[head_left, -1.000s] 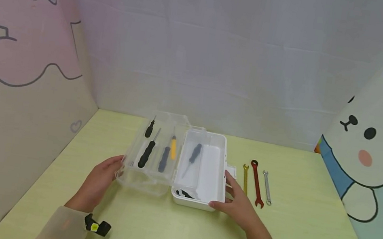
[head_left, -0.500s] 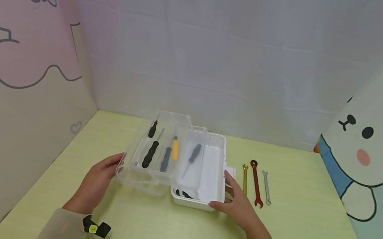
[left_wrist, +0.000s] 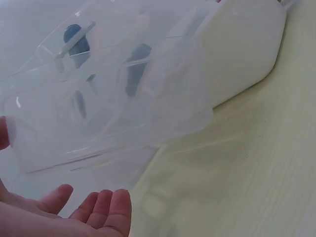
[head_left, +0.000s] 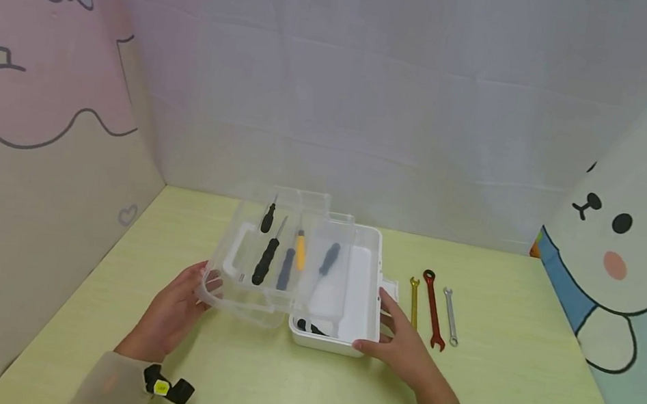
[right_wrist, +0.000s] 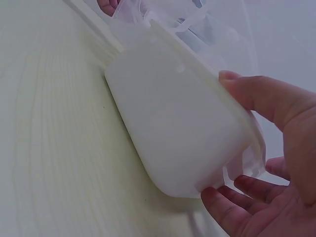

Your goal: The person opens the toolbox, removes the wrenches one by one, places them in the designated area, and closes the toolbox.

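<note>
A white toolbox (head_left: 358,283) stands on the table with its clear lid (head_left: 223,250) raised to the left. Through the clear plastic show a small black screwdriver (head_left: 268,218), a longer black screwdriver (head_left: 265,261), a dark blue-handled one (head_left: 286,269) and a yellow-handled one (head_left: 301,249). Another dark screwdriver (head_left: 329,259) shows through the clear tray (head_left: 336,300) over the box. My left hand (head_left: 174,309) touches the lid's outer edge, its lower fingers loosely extended in the left wrist view. My right hand (head_left: 404,355) grips the toolbox's near right corner, thumb on the rim, fingers along the side.
Right of the box lie a gold wrench (head_left: 414,303), a red wrench (head_left: 434,310) and a silver wrench (head_left: 451,317). A latch (head_left: 390,289) sticks out from the box's right side. Printed walls enclose the pale yellow table (head_left: 284,396).
The lid has tilted a little further to the right, and the screwdrivers seen through it have shifted right. My left hand follows the lid's edge; my right hand stays at the box.
</note>
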The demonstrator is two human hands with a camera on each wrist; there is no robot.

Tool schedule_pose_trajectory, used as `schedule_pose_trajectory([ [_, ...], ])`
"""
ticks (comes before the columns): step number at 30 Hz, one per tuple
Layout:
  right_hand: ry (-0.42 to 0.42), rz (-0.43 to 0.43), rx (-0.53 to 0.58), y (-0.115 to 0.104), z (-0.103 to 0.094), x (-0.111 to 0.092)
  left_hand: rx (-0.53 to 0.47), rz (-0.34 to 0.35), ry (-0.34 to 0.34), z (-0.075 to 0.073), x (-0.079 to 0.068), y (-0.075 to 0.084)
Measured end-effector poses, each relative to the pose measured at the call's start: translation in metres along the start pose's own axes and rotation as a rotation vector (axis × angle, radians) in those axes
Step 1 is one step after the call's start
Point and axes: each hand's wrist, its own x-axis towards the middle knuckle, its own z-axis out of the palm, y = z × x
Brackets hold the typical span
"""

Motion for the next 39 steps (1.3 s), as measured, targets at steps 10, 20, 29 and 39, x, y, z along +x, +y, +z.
schedule_pose_trajectory([
  [10,0.009,0.004,-0.002,0.000,-0.001,0.000,-0.301,-0.121,-0.029,0.019,0.001,-0.020],
  [20,0.000,-0.005,-0.006,-0.003,-0.001,-0.001,-0.460,-0.173,-0.116,0.029,0.006,-0.035],
  [29,0.005,-0.019,0.014,0.019,-0.001,0.008,-0.564,-0.112,-0.090,0.037,0.010,-0.043],
  [39,0.022,-0.029,0.025,0.034,-0.001,0.013,-0.583,-0.034,-0.173,0.041,0.009,-0.042],
])
